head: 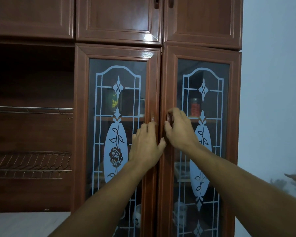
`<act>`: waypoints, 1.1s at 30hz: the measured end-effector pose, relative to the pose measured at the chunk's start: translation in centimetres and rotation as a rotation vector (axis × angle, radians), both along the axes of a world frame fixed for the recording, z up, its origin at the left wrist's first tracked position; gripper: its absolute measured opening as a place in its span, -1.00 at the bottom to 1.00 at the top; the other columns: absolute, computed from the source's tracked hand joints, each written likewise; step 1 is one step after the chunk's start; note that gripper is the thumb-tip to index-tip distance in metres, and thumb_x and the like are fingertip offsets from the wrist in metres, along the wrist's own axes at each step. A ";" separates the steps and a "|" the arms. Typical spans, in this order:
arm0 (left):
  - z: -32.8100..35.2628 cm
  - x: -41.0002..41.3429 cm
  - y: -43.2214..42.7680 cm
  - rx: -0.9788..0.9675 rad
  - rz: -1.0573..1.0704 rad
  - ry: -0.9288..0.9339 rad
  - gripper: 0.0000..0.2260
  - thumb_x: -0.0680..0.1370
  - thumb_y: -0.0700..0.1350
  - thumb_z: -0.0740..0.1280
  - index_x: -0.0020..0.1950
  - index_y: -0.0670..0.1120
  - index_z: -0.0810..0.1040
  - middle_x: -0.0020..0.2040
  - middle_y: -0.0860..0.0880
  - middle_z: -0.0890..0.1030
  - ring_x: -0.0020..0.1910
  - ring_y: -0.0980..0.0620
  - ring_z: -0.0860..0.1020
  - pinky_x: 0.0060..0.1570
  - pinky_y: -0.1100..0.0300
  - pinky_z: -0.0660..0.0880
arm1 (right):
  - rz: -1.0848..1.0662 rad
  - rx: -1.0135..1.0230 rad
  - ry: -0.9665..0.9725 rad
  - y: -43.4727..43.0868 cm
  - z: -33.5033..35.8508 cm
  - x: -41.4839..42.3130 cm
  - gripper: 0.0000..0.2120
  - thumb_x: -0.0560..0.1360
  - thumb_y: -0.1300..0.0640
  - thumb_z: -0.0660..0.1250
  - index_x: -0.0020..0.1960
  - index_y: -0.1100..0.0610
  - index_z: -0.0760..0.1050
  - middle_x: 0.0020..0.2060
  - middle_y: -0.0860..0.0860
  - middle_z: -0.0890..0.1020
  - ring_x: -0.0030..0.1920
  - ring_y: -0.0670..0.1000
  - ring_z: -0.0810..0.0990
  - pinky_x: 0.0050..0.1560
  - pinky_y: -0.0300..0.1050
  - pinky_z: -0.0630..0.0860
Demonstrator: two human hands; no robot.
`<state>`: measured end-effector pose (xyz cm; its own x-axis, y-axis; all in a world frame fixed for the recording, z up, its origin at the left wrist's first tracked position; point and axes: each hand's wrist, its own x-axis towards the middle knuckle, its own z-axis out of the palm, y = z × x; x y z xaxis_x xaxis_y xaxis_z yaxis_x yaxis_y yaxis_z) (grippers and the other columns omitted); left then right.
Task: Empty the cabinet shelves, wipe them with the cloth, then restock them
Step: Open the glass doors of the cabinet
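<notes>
both forearms reach up from the bottom edge toward the centre seam of the cabinet. left hand (146, 147) lies back-to-camera on the inner stile of the left glass door (117, 134), fingers loosely spread and curled, fingertips just under the left handle (153, 117), thumb out across the seam; no clear grip. right hand (179, 130) is higher, fingers hooked round the right handle (169, 117) on the right glass door (202, 134), thumb below it; looks like a loose grasp, actual closure hidden. the two hands sit just beside each other, thumbs near touching. left door top edge stands slightly proud of the frame, right door looks flush. through the etched glass: a jar with a red label (195, 107) on the upper shelf right, a dark tin (114, 100) upper left, white cups (137, 215) low down, all dim. left of the doors an open bay with wire dish racks (31, 164). bare wall (272, 82) right of the cabinet gives swing room.
</notes>
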<state>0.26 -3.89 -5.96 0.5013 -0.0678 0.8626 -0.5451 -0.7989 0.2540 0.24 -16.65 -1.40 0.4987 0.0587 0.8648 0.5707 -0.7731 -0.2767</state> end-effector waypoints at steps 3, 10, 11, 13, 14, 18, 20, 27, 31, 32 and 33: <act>-0.4 -0.4 0.0 -0.087 -0.174 0.141 -0.46 0.55 0.04 0.34 0.48 -0.02 0.24 0.34 -0.01 0.42 0.29 0.03 0.44 0.28 0.04 0.45 | 0.018 0.030 -0.034 -0.4 -0.3 -0.9 -0.71 0.59 0.15 0.24 0.31 0.11 0.36 0.04 -0.04 0.42 -0.04 -0.13 0.43 -0.12 -0.41 0.30; 0.0 -3.3 -0.9 -0.180 -0.427 0.293 -0.45 0.58 -0.03 0.34 0.52 0.03 0.20 0.19 0.15 0.45 0.01 0.29 0.50 -0.26 0.48 0.45 | 0.045 0.080 -0.075 -1.8 -0.6 -3.5 -0.68 0.56 0.15 0.26 0.31 0.10 0.39 0.07 -0.03 0.50 0.02 -0.08 0.51 0.08 -0.16 0.51; 0.0 -3.8 -1.2 -0.202 -0.473 0.309 -0.46 0.59 -0.06 0.34 0.51 0.04 0.21 0.14 0.18 0.46 -0.05 0.32 0.53 -0.27 0.48 0.47 | 0.047 0.084 -0.079 -2.0 -0.7 -4.0 -0.68 0.56 0.14 0.27 0.31 0.09 0.39 0.06 -0.04 0.51 0.01 -0.08 0.52 0.06 -0.17 0.52; -0.1 -4.4 -1.7 -0.245 -0.539 0.329 -0.48 0.59 -0.11 0.33 0.50 0.07 0.21 0.10 0.16 0.48 -0.08 0.26 0.58 -0.29 0.39 0.53 | 0.053 0.091 -0.087 -2.6 -0.7 -4.9 -0.68 0.56 0.14 0.27 0.30 0.09 0.40 0.04 -0.05 0.52 -0.03 -0.11 0.52 0.02 -0.19 0.52; -0.2 -4.6 -1.9 -0.259 -0.552 0.331 -0.48 0.59 -0.13 0.33 0.49 0.07 0.21 0.11 0.14 0.49 -0.08 0.19 0.61 -0.30 0.34 0.54 | 0.061 0.096 -0.091 -2.9 -0.7 -5.3 -0.68 0.56 0.14 0.28 0.30 0.09 0.41 0.03 -0.05 0.52 -0.05 -0.12 0.53 0.00 -0.20 0.53; -0.4 -5.8 -2.4 -0.256 -0.588 0.297 -0.54 0.59 -0.18 0.33 0.44 0.06 0.27 0.11 0.07 0.53 -0.13 0.20 0.61 -0.28 0.34 0.54 | 0.091 0.110 -0.109 -4.1 -0.9 -7.2 -0.74 0.55 0.16 0.30 0.23 0.06 0.44 -0.06 -0.07 0.54 -0.11 -0.14 0.53 -0.09 -0.27 0.49; -0.4 -6.7 -2.8 -0.252 -0.629 0.291 -0.55 0.58 -0.19 0.33 0.42 0.06 0.29 0.06 0.09 0.54 -0.16 0.26 0.60 -0.26 0.37 0.53 | 0.092 0.115 -0.116 -4.8 -1.0 -8.1 -0.76 0.55 0.15 0.30 0.21 0.03 0.45 -0.07 -0.08 0.55 -0.13 -0.15 0.54 -0.13 -0.30 0.48; -0.7 -8.6 -4.7 -0.219 -0.674 0.249 -0.53 0.57 -0.15 0.35 0.42 0.08 0.28 0.04 0.11 0.54 -0.12 0.19 0.60 -0.19 0.28 0.59 | 0.063 0.114 -0.146 -7.2 -1.2 -10.5 -0.75 0.54 0.15 0.31 0.21 -0.01 0.46 -0.14 -0.11 0.58 -0.18 -0.16 0.59 -0.21 -0.33 0.53; -0.6 -9.4 -5.5 -0.236 -0.714 0.266 -0.55 0.55 -0.13 0.38 0.38 0.10 0.31 0.06 0.09 0.55 -0.10 0.15 0.62 -0.14 0.21 0.62 | 0.052 0.101 -0.162 -8.3 -1.2 -11.6 -0.76 0.54 0.17 0.32 0.19 0.01 0.48 -0.16 -0.12 0.60 -0.22 -0.12 0.60 -0.25 -0.31 0.53; -0.6 -9.5 -5.8 -0.242 -0.718 0.269 -0.56 0.55 -0.12 0.39 0.36 0.09 0.32 0.05 0.08 0.55 -0.11 0.13 0.62 -0.13 0.17 0.63 | 0.043 0.096 -0.170 -8.6 -1.2 -11.9 -0.77 0.53 0.17 0.32 0.17 0.00 0.48 -0.16 -0.12 0.60 -0.22 -0.13 0.60 -0.27 -0.34 0.50; -0.6 -9.6 -6.1 -0.247 -0.722 0.273 -0.57 0.54 -0.11 0.39 0.35 0.09 0.34 0.04 0.08 0.56 -0.12 0.11 0.62 -0.13 0.13 0.63 | 0.029 0.091 -0.179 -8.9 -1.1 -12.3 -0.78 0.53 0.16 0.32 0.15 -0.02 0.48 -0.16 -0.13 0.60 -0.22 -0.15 0.60 -0.28 -0.37 0.48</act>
<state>-9.35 -9.99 -6.58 0.6018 -0.2787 0.7484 -0.7981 -0.1766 0.5760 -12.06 -25.51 -2.50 0.3360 -0.0116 0.9418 0.6388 -0.7320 -0.2369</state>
